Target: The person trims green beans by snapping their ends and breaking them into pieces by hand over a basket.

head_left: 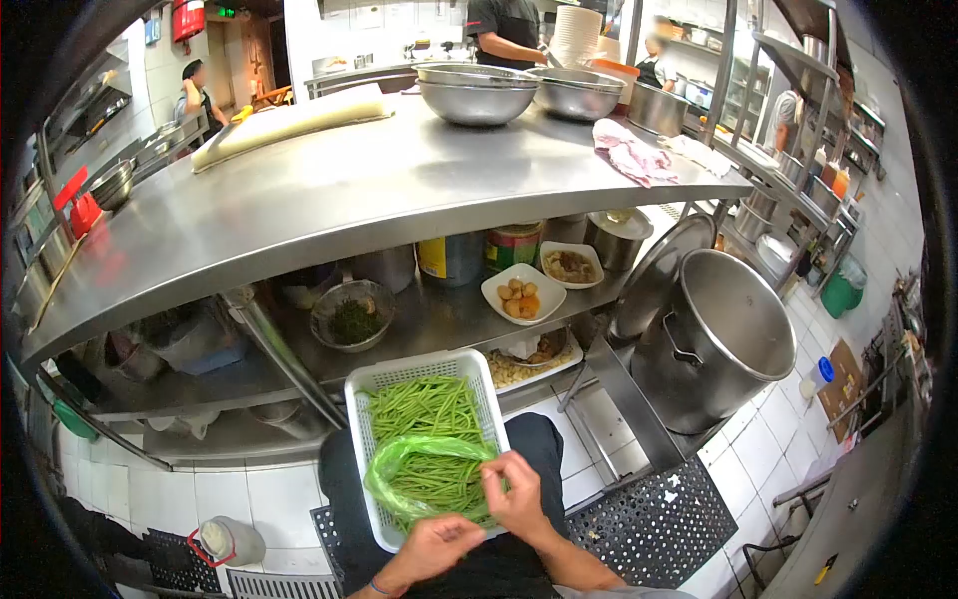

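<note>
A white plastic basket (pixel 357 420) rests on my lap, full of long green beans (pixel 426 406). A light green plastic bag (pixel 387 455) lies in its near half, with more green beans in its opening. My left hand (pixel 439 549) is at the near edge of the basket, fingers curled together against the thumb. At the basket's near right side, my right hand (pixel 514 494) holds thumb and fingertips pinched beside the bag. Whatever either hand pinches is too small or hidden to make out.
Ahead stands a steel table (pixel 289 205) with steel bowls (pixel 477 97) and a cloth (pixel 633 152). Its lower shelf holds a glass bowl of herbs (pixel 353 315) and a dish of round pieces (pixel 524 297). A large steel pot (pixel 709 339) is at right. Several people are in the background.
</note>
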The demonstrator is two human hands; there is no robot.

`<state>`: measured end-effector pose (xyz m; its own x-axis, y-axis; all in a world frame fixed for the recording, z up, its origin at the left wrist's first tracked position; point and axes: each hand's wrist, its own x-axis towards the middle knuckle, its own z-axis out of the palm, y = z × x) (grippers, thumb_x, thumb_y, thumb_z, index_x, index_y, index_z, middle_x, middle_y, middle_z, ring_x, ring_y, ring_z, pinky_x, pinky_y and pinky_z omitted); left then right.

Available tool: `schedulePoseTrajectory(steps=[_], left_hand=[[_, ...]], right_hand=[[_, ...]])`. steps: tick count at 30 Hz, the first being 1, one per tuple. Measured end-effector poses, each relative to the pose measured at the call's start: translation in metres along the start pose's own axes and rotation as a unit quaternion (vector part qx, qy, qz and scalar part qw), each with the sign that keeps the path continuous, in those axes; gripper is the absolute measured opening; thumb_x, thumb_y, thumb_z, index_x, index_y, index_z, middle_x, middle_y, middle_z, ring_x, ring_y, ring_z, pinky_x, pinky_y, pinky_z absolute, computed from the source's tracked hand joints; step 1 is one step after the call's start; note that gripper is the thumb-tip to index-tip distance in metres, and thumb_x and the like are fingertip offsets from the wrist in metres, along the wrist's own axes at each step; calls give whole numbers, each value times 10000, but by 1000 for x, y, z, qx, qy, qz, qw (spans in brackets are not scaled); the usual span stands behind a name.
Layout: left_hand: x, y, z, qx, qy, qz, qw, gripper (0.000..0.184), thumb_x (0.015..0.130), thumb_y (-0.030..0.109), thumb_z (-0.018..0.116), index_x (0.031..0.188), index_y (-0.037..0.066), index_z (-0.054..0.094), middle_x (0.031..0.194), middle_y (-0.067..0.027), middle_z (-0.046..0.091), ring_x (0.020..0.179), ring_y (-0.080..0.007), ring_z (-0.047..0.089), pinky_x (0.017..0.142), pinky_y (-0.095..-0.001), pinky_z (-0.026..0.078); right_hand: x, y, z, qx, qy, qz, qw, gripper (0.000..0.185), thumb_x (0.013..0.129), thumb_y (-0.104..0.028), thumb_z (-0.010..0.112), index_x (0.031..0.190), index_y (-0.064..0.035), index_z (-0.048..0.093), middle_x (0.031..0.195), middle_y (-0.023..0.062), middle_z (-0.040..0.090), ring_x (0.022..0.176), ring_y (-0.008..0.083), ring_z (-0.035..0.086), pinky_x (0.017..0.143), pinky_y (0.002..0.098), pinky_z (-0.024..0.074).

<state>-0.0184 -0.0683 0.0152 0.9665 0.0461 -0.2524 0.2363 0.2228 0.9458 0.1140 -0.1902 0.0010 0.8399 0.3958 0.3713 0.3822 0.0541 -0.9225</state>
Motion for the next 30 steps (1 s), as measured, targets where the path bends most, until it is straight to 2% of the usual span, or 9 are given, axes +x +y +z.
schedulePoseTrajectory(steps=[1,3,5,8,12,17,21,26,30], left_hand=[[0,-4,6,-7,-41,0,999,166,920,147,680,968,-10,658,716,25,596,552,-27,475,481,-182,369],[3,-2,5,-31,-3,42,999,152,906,84,678,1004,-18,624,743,-27,638,588,-71,569,526,-210,463],[4,12,-10,-65,76,90,991,135,894,38,674,1000,-20,613,768,-64,659,618,-106,619,565,-238,519],[4,29,-35,-118,161,138,970,76,872,-35,636,921,-10,583,800,-120,658,631,-172,650,595,-315,583],[8,24,-29,-92,171,125,973,105,871,5,674,907,-8,577,777,-83,651,623,-124,630,557,-255,550],[13,14,-36,-29,213,136,967,111,868,17,692,888,-2,584,778,-63,651,604,-83,604,520,-215,508],[4,11,-45,-11,218,143,965,130,855,27,714,890,1,592,773,-63,652,597,-84,599,522,-216,511],[3,8,-32,-79,188,139,969,107,848,7,719,898,-12,627,763,-53,664,637,-74,608,561,-205,505],[4,7,-30,-50,176,129,975,108,847,9,722,904,-14,633,766,-51,666,629,-72,597,560,-202,493]], right_hand=[[2,4,-1,69,25,70,995,60,921,-2,555,881,20,594,820,117,636,703,227,634,641,311,521],[10,10,-11,419,31,216,881,101,958,-24,490,981,14,582,819,97,612,726,190,624,683,333,540],[13,4,-19,482,20,265,835,102,935,-2,488,982,18,576,826,100,607,722,184,604,686,331,527],[-10,42,-18,462,-93,249,846,111,911,15,496,980,19,583,851,98,605,715,176,580,686,326,511],[-28,3,4,308,-179,338,871,162,975,-84,510,1081,-16,612,869,18,583,715,83,505,661,227,433],[-45,9,20,122,-267,238,926,165,977,-130,555,1042,6,623,835,13,567,741,68,502,627,236,424],[-40,-1,12,58,-287,143,945,151,967,-113,558,1014,4,640,833,61,592,743,115,547,641,268,448],[-41,-10,14,42,-206,206,956,156,960,-135,584,1015,4,630,805,44,574,697,109,506,607,266,427],[-42,-7,13,43,-246,146,957,146,957,-134,593,977,8,624,774,39,561,689,105,497,599,264,420]])
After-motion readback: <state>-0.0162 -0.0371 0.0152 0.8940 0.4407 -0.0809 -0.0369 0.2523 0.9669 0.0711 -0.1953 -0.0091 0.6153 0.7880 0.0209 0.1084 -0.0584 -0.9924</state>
